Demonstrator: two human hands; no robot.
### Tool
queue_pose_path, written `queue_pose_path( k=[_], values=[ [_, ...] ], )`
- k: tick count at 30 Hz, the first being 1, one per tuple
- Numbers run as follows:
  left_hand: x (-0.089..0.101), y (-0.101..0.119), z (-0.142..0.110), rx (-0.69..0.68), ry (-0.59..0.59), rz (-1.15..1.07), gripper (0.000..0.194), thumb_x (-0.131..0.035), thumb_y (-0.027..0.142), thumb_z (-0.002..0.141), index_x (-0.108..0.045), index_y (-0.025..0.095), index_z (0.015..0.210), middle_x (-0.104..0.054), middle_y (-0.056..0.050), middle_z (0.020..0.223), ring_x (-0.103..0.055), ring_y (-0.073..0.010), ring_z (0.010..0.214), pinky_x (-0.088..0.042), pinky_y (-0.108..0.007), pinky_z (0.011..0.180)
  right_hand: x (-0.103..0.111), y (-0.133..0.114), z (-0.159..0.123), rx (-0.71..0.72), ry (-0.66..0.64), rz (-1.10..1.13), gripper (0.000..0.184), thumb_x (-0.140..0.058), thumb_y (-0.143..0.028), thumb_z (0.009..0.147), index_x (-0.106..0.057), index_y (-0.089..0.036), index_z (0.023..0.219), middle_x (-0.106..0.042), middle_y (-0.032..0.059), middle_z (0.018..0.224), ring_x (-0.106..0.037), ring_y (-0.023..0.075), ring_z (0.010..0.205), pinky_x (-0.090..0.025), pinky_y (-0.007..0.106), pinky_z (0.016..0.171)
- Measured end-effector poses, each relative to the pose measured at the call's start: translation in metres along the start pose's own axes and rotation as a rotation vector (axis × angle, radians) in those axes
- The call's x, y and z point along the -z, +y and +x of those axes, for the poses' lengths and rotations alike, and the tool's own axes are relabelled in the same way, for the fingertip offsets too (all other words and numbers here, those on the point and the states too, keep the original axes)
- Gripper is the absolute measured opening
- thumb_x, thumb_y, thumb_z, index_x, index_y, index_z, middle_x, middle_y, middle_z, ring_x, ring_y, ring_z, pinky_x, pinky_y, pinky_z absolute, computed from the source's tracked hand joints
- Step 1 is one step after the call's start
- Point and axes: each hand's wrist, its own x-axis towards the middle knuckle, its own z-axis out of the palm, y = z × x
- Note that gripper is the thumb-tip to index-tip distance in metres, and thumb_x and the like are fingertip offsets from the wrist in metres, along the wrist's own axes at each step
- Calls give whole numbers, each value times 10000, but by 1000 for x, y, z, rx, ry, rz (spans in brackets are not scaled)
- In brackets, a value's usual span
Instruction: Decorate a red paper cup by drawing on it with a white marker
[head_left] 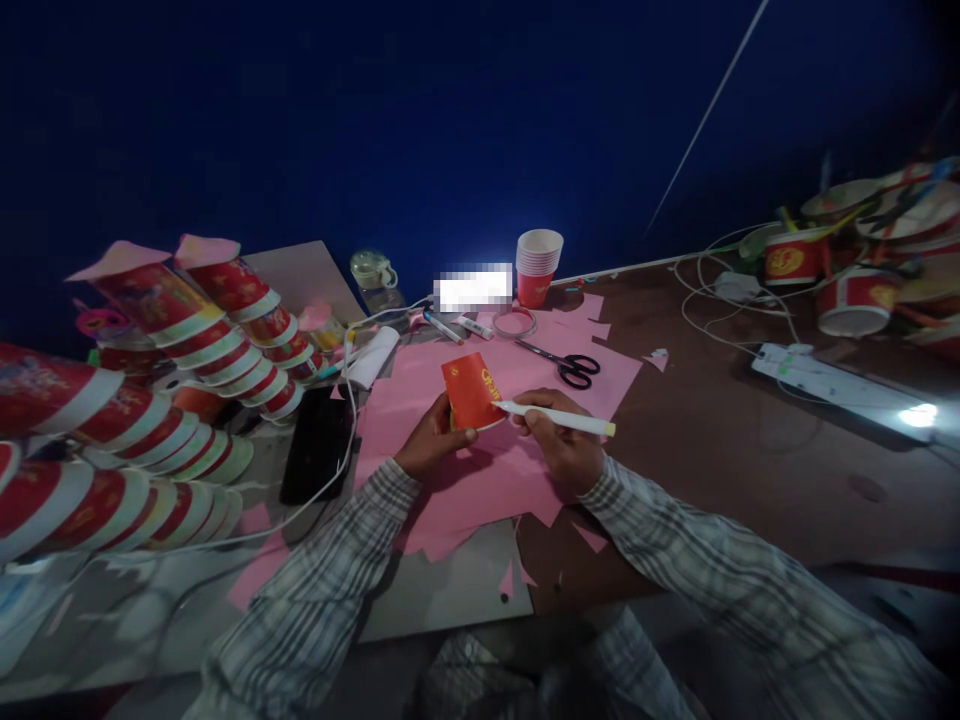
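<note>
1. Left hand [431, 442]: grip closed on the red cup [466, 398], thumb low by the pale rim, fingers around the far side; cup tilted, held above the pink paper [450, 505]
2. Right hand [561, 450]: grip pinching the white pen [566, 417] in a writing hold, yellow end outward, tip at the cup's side
3. Yellow lettering [489, 382] on the cup, just beside the tip. Cannot tell how much is print and how much is pen; whether the tip touches is too small to settle
4. Step in hand, my judgement: pen work on the cup wall, left hand steadying, right hand marking
5. Any further stroke calls for a firm but light left grip, thin wall likely to dent, and small turns of the cup to present the surface; fingers best kept off fresh ink, which could smear
6. Beyond the hands: black scissors [576, 372] lying on the paper, two markers, a ring [535, 324] near them, and an upright cup stack [534, 288] at the back
7. Left side: phone [313, 450] flat, white cable across it, long leaning cup columns [184, 325] farther out
8. Right side: brown counter [694, 470], a lit white strip [840, 388], more cups at the far edge
</note>
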Motion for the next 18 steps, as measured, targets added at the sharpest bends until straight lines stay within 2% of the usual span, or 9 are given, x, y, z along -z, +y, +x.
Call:
queue_pose_path(
  k=[8, 18],
  values=[
    [0, -1, 0, 9, -24, -41, 741, -920, 448, 596, -621, 212, 1232, -653, -104, 1271, -559, -316, 1246, -423, -482, 1084, 1, 2, -1, -63, 26, 100, 299, -581, -467, 968, -702, -195, 1003, -714, 45, 784, -659, 155, 647, -565, 292, 566],
    [1, 0, 0, 13, 6, -17, 737, -924, 440, 577, -625, 201, 1206, -668, -101, 1213, -565, -323, 1220, -442, -483, 1052, 2, 0, -4, -55, -19, 40, 291, -559, -446, 974, -704, -195, 997, -704, 62, 831, -669, 179, 726, -573, 325, 613]
  ],
)
